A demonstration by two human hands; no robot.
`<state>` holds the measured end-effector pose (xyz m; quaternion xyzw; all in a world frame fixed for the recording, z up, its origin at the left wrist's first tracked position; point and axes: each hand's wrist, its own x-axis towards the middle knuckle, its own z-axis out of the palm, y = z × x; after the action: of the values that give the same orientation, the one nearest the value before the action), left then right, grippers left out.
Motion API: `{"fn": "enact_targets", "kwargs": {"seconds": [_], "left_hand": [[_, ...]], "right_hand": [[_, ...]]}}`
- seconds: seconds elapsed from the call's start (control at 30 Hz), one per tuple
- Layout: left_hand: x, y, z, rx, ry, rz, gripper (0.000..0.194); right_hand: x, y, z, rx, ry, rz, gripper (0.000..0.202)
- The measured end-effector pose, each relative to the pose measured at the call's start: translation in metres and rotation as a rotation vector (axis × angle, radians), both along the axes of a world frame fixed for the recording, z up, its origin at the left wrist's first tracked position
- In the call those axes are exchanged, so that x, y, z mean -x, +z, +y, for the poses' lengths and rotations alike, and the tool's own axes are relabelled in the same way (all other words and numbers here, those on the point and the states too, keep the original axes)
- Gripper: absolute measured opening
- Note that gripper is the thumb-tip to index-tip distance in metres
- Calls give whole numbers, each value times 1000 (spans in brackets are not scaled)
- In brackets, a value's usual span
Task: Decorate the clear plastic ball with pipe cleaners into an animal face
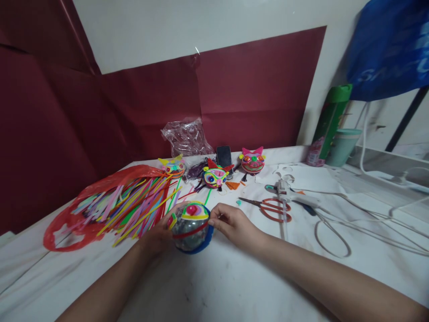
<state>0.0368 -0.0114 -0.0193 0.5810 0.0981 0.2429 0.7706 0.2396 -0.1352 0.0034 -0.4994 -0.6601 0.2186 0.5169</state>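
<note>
I see the dark, shiny ball [188,242] just below the centre of the frame, its left side gripped by the left hand [161,233]; how far those fingers reach behind it I can't quite tell. The right hand [233,222] pinches the ball's right edge, where a blue strip [203,245] runs, between thumb and forefinger. At frame left I have colourful fuzzy sticks [136,205] with a red plastic bag [50,237] around them. Right of centre, orange-handled scissors [255,202] lie beside a white glue gun [283,191].
</note>
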Motion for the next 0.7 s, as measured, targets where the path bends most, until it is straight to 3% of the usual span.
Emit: {"fn": "enact_targets", "kwargs": {"seconds": [0.13, 0.37, 0.57, 0.7], "left_hand": [[-2, 2, -1, 9, -24, -27, 78], [0, -2, 1, 8, -58, -14, 59], [-1, -6, 8, 5, -35, 23, 87], [-3, -3, 7, 34, 4, 38, 92]], "right_hand": [[-1, 0, -1, -11, -14, -21, 15], [-1, 0, 1, 76, 32, 75, 17], [-5, -7, 9, 195, 69, 253, 30], [-8, -17, 14, 282, 85, 350, 37]]}}
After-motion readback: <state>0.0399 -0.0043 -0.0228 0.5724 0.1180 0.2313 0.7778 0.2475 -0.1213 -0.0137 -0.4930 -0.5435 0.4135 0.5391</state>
